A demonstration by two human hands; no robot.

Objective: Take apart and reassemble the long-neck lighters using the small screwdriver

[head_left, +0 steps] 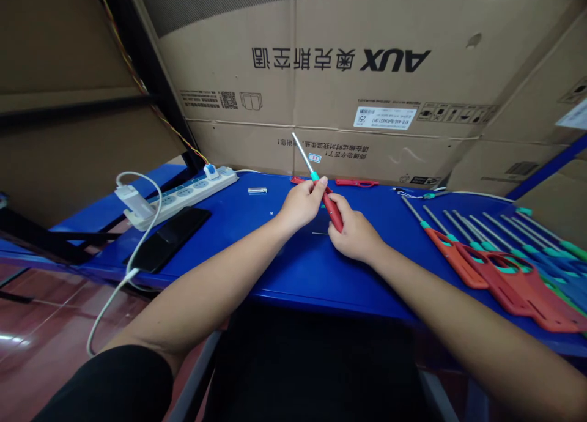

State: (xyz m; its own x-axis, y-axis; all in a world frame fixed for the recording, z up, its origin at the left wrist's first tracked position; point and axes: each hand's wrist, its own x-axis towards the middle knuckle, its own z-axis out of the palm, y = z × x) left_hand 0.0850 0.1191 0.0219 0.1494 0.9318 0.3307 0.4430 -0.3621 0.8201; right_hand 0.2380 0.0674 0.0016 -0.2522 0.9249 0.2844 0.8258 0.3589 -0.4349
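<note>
A red lighter (336, 216) with a teal collar and a long metal tube is held up at a slant over the blue table (293, 263). My left hand (302, 203) is closed round its upper part, by the collar, thumb on top. Lower down, my right hand (353, 229) wraps the handle's end. Behind my hands, red plastic pieces (356, 182) lie at the table's back edge. A thin metal rod (320, 233) rests between my forearms. To the left are a small silvery cylinder (257, 191) and a tiny pale piece (271, 213).
Several lighters, red (504, 281) and blue or green, lie in a row at the right. On the left are a white power strip (183, 196), a plugged-in charger (134, 200) with its cable, and a black phone (172, 238). Cardboard (321, 92) stands behind the table.
</note>
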